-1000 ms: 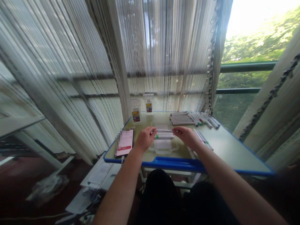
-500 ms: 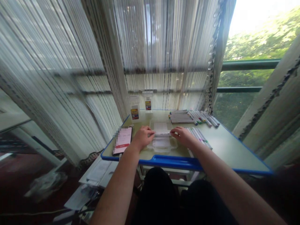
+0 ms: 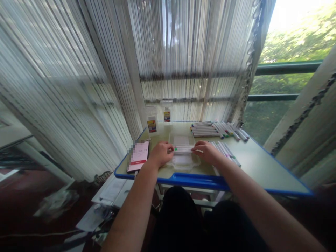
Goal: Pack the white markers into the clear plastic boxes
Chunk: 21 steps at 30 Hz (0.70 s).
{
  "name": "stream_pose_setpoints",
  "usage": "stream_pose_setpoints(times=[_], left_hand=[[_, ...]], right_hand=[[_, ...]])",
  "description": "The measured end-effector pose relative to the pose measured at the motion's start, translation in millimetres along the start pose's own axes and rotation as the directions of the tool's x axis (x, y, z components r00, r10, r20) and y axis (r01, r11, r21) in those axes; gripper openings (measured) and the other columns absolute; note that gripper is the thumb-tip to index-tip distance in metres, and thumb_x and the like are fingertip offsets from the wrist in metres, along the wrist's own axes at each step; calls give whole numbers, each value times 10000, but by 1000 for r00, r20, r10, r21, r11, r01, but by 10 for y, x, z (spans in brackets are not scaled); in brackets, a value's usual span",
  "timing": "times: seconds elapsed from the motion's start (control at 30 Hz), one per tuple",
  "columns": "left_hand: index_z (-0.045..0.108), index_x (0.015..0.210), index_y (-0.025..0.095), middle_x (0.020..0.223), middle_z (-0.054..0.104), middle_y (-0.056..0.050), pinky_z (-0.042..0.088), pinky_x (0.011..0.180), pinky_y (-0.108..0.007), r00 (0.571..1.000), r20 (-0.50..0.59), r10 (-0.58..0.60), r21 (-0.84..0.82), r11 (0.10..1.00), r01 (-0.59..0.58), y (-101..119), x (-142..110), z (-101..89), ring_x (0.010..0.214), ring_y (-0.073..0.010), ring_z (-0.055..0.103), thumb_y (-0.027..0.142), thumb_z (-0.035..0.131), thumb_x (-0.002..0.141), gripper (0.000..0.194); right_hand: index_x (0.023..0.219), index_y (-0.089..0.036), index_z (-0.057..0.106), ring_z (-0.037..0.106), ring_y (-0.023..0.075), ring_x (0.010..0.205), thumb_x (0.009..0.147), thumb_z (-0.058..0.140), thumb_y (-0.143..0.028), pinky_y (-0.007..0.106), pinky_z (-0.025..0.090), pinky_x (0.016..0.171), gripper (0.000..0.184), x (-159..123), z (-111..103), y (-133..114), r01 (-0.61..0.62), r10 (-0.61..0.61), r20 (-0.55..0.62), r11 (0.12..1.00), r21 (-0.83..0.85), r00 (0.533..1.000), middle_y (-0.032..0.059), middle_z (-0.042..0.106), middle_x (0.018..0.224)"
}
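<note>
My left hand (image 3: pixel 160 154) and my right hand (image 3: pixel 205 152) are both closed on the two ends of a few white marker pens (image 3: pixel 183 149), held level over a clear plastic case (image 3: pixel 183 161). The case lies open on a pale desk with a blue rim (image 3: pixel 191 181). One of the held pens shows a green tip on its left end. More loose pens (image 3: pixel 225 151) lie just right of my right hand.
A row of marker pens (image 3: pixel 210 129) lies at the desk's back right. Two small labelled boxes (image 3: pixel 152 125) stand at the back. A phone (image 3: pixel 138 156) lies at the left edge. Bead curtains hang behind; papers and clutter sit on the floor left.
Both hands have stayed at the pens over the case, shifting slightly. The camera view has swung a little, so the desk sits slightly higher and further right in the picture.
</note>
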<state>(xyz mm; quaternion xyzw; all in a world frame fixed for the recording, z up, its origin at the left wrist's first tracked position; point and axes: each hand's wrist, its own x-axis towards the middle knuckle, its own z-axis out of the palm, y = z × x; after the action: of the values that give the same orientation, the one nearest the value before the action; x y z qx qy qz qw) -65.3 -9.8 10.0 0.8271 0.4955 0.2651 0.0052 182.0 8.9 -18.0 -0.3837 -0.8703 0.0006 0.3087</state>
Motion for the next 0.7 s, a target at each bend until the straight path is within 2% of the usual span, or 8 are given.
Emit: stream_pose_setpoints(times=[0.33,0.7], left_hand=[[659,758,172,785,634,-44,444,776,-298,1000,17,0,8,1000,0,-8,2,8,819,-188,571,194,593,709,84],[637,744,169,804,628,-48,448,770,-313,1000,-16,25,7,1000,-25,6,13,1,837,-199,550,181,581,715,64]], right_hand=[[866,-183,729,607,168,751,806,607,-236,275,471,698,146,2,-35,-74,-90,89,26,994,54,996,81,658,844],[852,-185,711,612,178,786,826,576,-219,289,468,746,141,14,-41,-76,-87,87,-10,995,43,996,76,664,853]])
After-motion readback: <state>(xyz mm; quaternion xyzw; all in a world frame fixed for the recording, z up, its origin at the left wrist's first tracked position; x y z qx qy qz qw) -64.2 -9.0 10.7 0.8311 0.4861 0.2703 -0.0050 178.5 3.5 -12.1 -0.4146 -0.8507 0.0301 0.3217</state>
